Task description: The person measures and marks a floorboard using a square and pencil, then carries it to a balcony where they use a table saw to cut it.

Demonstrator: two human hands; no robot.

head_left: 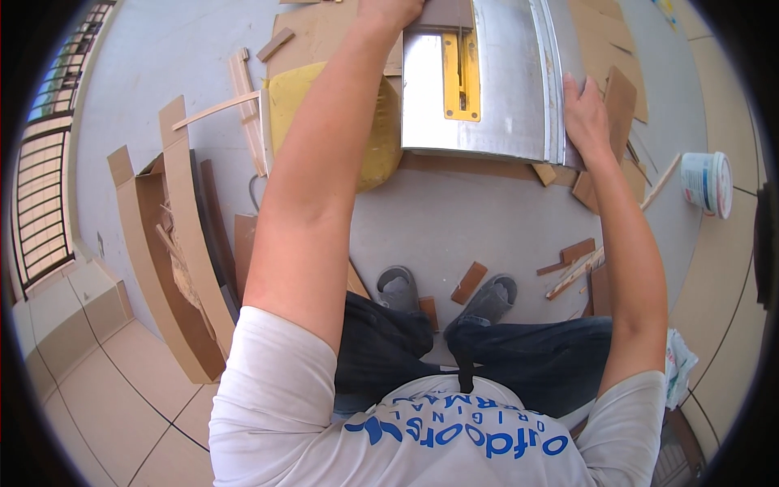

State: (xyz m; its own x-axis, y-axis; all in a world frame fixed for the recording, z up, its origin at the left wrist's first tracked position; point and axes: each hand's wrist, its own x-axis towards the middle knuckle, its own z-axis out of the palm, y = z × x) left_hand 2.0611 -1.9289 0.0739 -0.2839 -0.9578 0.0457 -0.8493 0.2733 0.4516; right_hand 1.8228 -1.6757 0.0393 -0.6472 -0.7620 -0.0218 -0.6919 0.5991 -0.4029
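Silvery metal saw table lies between hands spread apart: left hand at a brown board on its far end, right hand against its right edge; grip unclear.

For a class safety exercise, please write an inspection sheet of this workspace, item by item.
Surface: light grey floor, with offcuts on it.
Job's things: silver rectangular metal top with yellow slotted plate; dark brown flat board at its far end.
Clutter: reddish-brown rectangular wooden offcut; long brown cardboard box holding scraps; white round plastic tub.
Grips: left grip at the board, partly out of frame; right grip against the top's right edge.
Cables: thin curved strand, possibly one.
Surroundings: beige tiles; black barred railing.
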